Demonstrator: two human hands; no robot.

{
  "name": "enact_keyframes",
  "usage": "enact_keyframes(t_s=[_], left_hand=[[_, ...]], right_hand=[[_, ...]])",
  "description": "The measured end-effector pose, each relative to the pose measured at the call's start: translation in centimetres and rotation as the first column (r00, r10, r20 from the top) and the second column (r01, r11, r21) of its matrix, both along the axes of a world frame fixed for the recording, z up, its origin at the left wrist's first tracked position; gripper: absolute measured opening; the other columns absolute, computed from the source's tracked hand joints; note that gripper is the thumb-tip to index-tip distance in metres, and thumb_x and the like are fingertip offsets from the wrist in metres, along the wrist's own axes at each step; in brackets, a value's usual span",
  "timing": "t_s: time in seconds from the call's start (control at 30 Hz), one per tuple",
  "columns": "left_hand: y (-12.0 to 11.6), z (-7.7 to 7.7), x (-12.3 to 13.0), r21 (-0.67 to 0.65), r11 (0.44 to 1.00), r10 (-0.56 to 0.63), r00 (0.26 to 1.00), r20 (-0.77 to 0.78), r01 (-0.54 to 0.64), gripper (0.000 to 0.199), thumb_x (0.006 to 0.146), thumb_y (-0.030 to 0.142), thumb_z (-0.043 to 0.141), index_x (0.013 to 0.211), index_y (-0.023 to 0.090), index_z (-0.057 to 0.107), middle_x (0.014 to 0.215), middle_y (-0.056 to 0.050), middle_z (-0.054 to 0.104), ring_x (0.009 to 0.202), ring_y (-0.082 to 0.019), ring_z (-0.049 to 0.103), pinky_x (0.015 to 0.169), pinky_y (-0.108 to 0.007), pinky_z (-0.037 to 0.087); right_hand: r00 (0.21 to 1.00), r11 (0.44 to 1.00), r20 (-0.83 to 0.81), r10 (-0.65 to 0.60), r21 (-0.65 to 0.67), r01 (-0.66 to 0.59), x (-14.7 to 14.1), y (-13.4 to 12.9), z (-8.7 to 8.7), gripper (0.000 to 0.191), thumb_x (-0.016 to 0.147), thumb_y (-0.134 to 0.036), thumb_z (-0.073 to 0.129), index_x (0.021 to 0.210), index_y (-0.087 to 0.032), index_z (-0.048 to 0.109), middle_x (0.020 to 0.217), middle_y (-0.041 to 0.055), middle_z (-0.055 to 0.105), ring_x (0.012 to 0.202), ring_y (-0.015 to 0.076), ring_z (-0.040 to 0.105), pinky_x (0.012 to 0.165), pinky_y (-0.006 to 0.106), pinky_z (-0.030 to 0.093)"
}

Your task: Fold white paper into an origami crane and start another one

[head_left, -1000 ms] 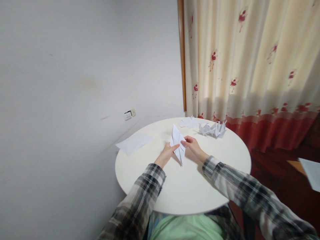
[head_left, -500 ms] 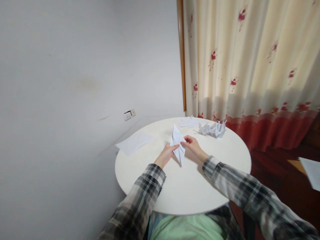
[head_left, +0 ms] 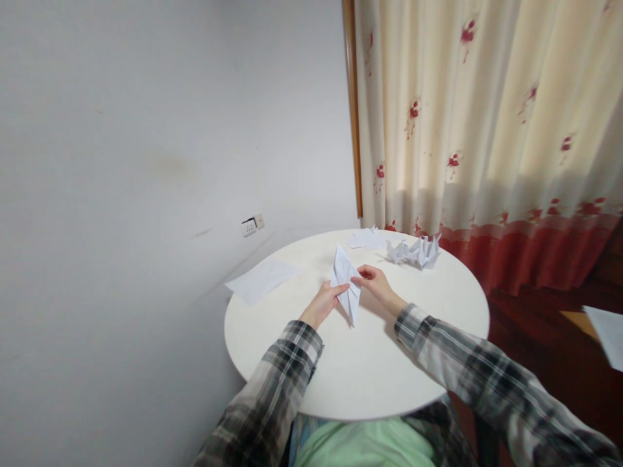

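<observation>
in the head view, a folded white paper (head_left: 346, 266), diamond-shaped and longest from top to bottom, was held just below the centre of the frame, with creases and layered flaps shown on its face. its left edge was gripped by the left hand (head_left: 324, 305), whose thumb (head_left: 343, 287) was laid across the front; the rest of that hand's grip was mostly hidden by the paper. its right edge was pinched by the right hand (head_left: 382, 288), the thumb and bent fingers (head_left: 366, 270) being clamped on the paper.

the lower middle of the frame was filled by a round white table (head_left: 374, 383). a flat white sheet (head_left: 263, 279) was laid at its left, one corner being carried past the rim. folded paper figures (head_left: 423, 251) with pointed tips were bunched at the table's far right, and more white paper (head_left: 367, 239) was placed near them by the far edge.

both arms were covered by plaid sleeves (head_left: 287, 363), and green cloth (head_left: 365, 444) was seen at the bottom edge. the left half was taken up by a pale wall (head_left: 121, 194) fitted with a socket (head_left: 249, 227), the upper right by a cream curtain (head_left: 438, 78) patterned with red flowers. at the far right edge, another sheet (head_left: 606, 334) was seen against a dark red floor (head_left: 525, 324).
</observation>
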State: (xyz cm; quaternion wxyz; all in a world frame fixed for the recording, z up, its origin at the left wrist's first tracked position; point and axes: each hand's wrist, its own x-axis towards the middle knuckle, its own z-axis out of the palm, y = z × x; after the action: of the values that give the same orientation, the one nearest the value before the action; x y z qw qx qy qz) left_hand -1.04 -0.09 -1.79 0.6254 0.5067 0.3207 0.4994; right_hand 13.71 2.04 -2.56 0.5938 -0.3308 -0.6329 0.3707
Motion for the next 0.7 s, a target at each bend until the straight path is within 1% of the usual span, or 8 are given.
enact_keyframes(t_s=[0.23, 0.33, 0.4, 0.43, 0.5, 0.57, 0.63, 0.7], left_hand=[[0.0, 0.0, 0.3, -0.024, 1.0, -0.01, 0.999, 0.033, 0.011, 0.027, 0.069, 0.018, 0.06, 0.095, 0.009, 0.058, 0.095, -0.011, 0.064, 0.085, -0.02, 0.06, 0.082, -0.034, 0.044], [0.0, 0.1, 0.4, -0.021, 1.0, 0.009, 0.999, 0.042, -0.009, 0.028, 0.071, 0.019, 0.059, 0.097, 0.009, 0.058, 0.096, -0.011, 0.063, 0.085, -0.019, 0.059, 0.083, -0.033, 0.044], [0.0, 0.1, 0.4, -0.012, 0.999, 0.032, 0.999, 0.034, -0.032, 0.03, 0.069, 0.02, 0.061, 0.098, 0.009, 0.058, 0.097, -0.011, 0.063, 0.085, -0.019, 0.059, 0.082, -0.033, 0.044], [0.1, 0.0, 0.4, -0.007, 0.999, 0.045, 0.999, 0.027, -0.045, 0.032, 0.068, 0.02, 0.062, 0.098, 0.009, 0.058, 0.097, -0.011, 0.063, 0.085, -0.019, 0.059, 0.081, -0.032, 0.044], [0.2, -0.2, 0.3, 0.003, 0.998, 0.067, 0.998, 0.002, -0.067, 0.034, 0.065, 0.021, 0.065, 0.097, 0.009, 0.059, 0.095, -0.011, 0.064, 0.084, -0.02, 0.059, 0.08, -0.032, 0.044], [0.4, -0.3, 0.2, 0.011, 0.996, 0.092, 0.995, -0.031, -0.092, 0.036, 0.063, 0.023, 0.066, 0.096, 0.009, 0.059, 0.092, -0.011, 0.065, 0.083, -0.02, 0.06, 0.078, -0.031, 0.044], [0.5, -0.5, 0.2, 0.019, 0.992, 0.127, 0.99, -0.064, -0.126, 0.038, 0.063, 0.024, 0.066, 0.096, 0.009, 0.059, 0.089, -0.01, 0.065, 0.079, -0.019, 0.06, 0.076, -0.031, 0.045], [0.4, -0.4, 0.3, 0.045, 0.985, 0.168, 0.98, -0.108, -0.164, 0.037, 0.064, 0.025, 0.064, 0.097, 0.008, 0.059, 0.086, -0.01, 0.066, 0.076, -0.019, 0.06, 0.073, -0.032, 0.045]], right_hand=[[0.999, 1.0, 0.045, -0.024, -0.008, 0.025, -0.2, 0.0, -0.1, 0.019, 0.058, -0.027, 0.061, 0.07, -0.014, 0.056, 0.066, 0.0002, 0.056, 0.058, 0.0106, 0.048, 0.056, 0.024, 0.04], [0.995, 0.996, 0.04, -0.089, 0.015, 0.089, -0.3, 0.1, -0.3, 0.027, 0.057, -0.027, 0.062, 0.08, -0.015, 0.054, 0.066, -0.0012, 0.054, 0.058, 0.0103, 0.047, 0.054, 0.022, 0.039], [0.99, 0.99, 0.043, -0.136, 0.045, 0.134, -0.3, 0.1, -0.3, 0.032, 0.057, -0.026, 0.063, 0.085, -0.016, 0.051, 0.066, -0.0023, 0.052, 0.058, 0.0103, 0.046, 0.054, 0.022, 0.038], [0.987, 0.987, 0.057, -0.151, 0.064, 0.148, -0.3, 0.1, -0.3, 0.032, 0.057, -0.026, 0.062, 0.085, -0.017, 0.05, 0.067, -0.0025, 0.051, 0.059, 0.0105, 0.046, 0.055, 0.023, 0.038], [0.977, 0.98, 0.116, -0.179, 0.113, 0.166, -0.3, -0.1, -0.2, 0.024, 0.059, -0.025, 0.061, 0.08, -0.017, 0.05, 0.068, -0.0017, 0.051, 0.061, 0.0115, 0.046, 0.057, 0.024, 0.038], [0.954, 0.963, 0.19, -0.233, 0.178, 0.2, -0.2, -0.5, 0.1, 0.015, 0.061, -0.023, 0.06, 0.072, -0.017, 0.051, 0.07, 0.0, 0.052, 0.066, 0.0133, 0.047, 0.06, 0.025, 0.038], [0.916, 0.931, 0.25, -0.313, 0.274, 0.243, -0.2, -1.0, 0.5, 0.009, 0.063, -0.021, 0.059, 0.067, -0.018, 0.052, 0.075, 0.0027, 0.052, 0.075, 0.0161, 0.046, 0.064, 0.028, 0.038], [0.893, 0.908, 0.288, -0.347, 0.343, 0.243, -0.3, -1.4, 0.7, 0.003, 0.066, -0.019, 0.056, 0.067, -0.018, 0.053, 0.08, 0.0045, 0.052, 0.082, 0.0178, 0.045, 0.069, 0.03, 0.038]])
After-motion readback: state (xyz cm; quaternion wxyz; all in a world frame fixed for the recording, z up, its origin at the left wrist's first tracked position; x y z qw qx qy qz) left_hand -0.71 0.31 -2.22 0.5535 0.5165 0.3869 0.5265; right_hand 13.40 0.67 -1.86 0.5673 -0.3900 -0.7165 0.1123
